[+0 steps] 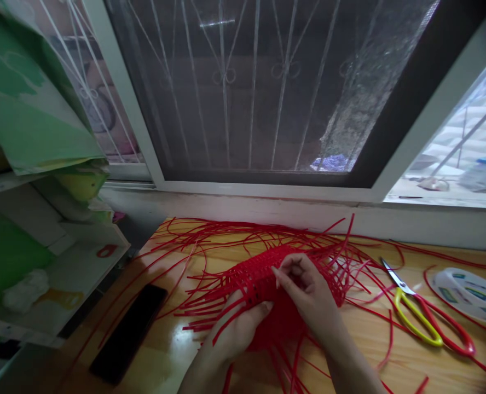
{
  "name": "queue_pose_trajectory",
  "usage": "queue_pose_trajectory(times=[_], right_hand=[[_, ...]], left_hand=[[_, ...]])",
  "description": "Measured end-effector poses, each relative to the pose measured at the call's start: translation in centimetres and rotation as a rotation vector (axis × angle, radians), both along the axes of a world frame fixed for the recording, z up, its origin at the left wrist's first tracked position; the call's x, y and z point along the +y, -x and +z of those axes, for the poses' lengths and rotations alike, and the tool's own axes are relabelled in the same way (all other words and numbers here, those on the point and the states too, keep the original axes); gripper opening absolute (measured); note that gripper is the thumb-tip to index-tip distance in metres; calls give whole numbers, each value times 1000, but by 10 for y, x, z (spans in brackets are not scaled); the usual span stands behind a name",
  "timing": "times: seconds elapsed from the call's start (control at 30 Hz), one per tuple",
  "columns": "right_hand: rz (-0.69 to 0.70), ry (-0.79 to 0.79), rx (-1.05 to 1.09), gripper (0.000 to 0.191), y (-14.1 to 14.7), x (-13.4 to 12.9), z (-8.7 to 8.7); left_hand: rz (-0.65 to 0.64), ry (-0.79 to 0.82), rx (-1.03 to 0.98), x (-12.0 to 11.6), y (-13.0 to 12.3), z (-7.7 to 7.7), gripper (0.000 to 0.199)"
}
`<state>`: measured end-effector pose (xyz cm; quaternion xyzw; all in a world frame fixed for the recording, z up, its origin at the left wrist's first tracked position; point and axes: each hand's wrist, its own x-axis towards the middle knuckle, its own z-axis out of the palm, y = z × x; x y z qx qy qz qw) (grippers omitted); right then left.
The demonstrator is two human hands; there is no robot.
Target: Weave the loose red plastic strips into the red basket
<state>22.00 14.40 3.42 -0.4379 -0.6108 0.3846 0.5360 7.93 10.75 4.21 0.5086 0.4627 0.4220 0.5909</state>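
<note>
A red piece of weaving [279, 323], made of thin flat strips, lies on the wooden table in front of me. Loose strip ends stick out from its sides. My left hand [238, 323] grips its near left edge, thumb on top, with strips crossing over the fingers. Above the woven surface, my right hand [306, 284] is closed in a pinch, thumb against forefinger, at the upper middle of the weaving. Whatever sits between those fingertips is too small to make out.
Scissors [421, 317] with yellow and red handles lie at the right, beside a white round lid or tub [470, 293]. A black phone [130, 334] rests at the left. Long loose red strips [243, 227] spread along the back, below the window [243, 189]. A shelf [91, 262] stands left.
</note>
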Motion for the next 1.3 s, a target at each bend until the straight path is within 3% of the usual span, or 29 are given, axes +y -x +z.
queue_pose_trajectory(times=[0.17, 0.43, 0.57, 0.77, 0.97, 1.13, 1.3], right_hand=[[74, 116, -87, 13, 0, -2, 5], [-115, 145, -103, 14, 7, -4, 0], [-76, 211, -87, 14, 2, -2, 3], [-24, 291, -19, 16, -3, 0, 3], [-54, 282, -12, 17, -2, 2, 2], [62, 283, 51, 21, -2, 1, 3], [49, 141, 19, 21, -2, 2, 0]], left_hand=[[2, -13, 29, -2, -3, -1, 36], [-10, -22, 26, -2, -5, -1, 35], [-86, -97, -39, -2, -9, -1, 34], [-78, -47, 19, -7, -13, 3, 35], [-67, -50, -12, -8, -16, -5, 32], [-27, 12, 44, -7, -19, -6, 32], [39, 40, -9, -5, -14, -4, 32]])
